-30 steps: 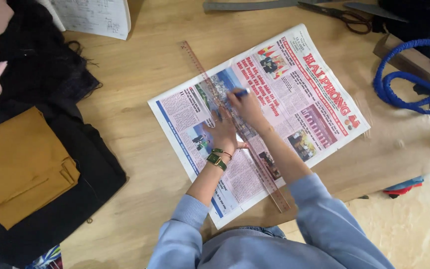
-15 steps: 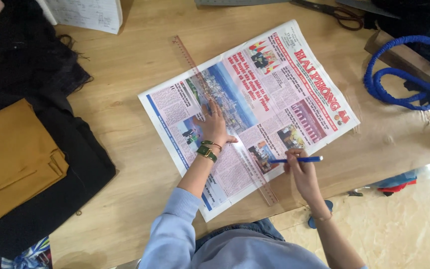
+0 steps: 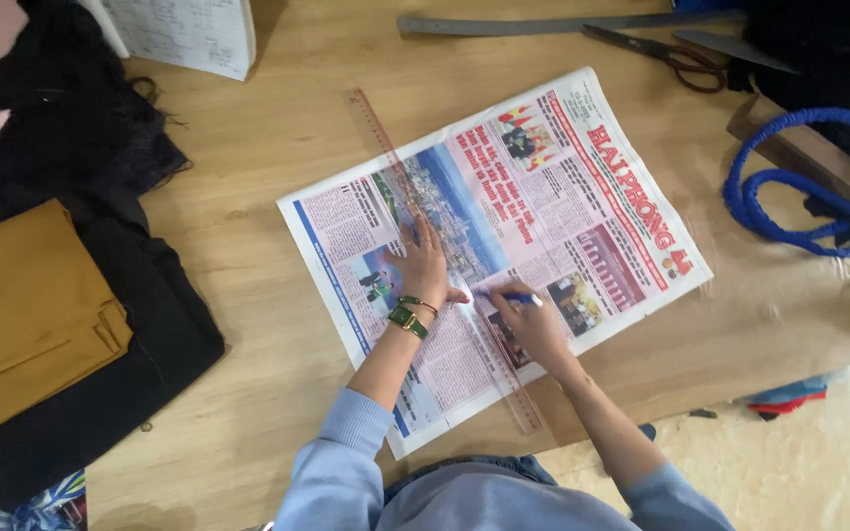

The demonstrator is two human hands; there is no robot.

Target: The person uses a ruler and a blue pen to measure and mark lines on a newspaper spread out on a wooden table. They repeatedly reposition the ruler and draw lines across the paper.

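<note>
Newspaper (image 3: 533, 226), frame centre, on wooden table (image 3: 248, 177); clear ruler (image 3: 445, 265) lies diagonally, upper left to lower right; left hand (image 3: 423, 265) flat, pressing ruler; right hand (image 3: 528, 320) grips blue pen (image 3: 512, 295), tip touching ruler's right edge, just below left hand.

Two hands are working over one wooden table (image 3: 277, 147): the left hand (image 3: 423, 267) and the right hand (image 3: 531, 324). One newspaper (image 3: 563, 197) is lying open at the centre, one clear long ruler (image 3: 386, 147) is running across it, and one blue pen (image 3: 514, 296) is sitting in the right hand. One pair of scissors (image 3: 666, 54) is lying at the far right, one blue rope (image 3: 789, 197) is coiling at right, and one mustard folded cloth (image 3: 27, 315) is resting at left.
</note>
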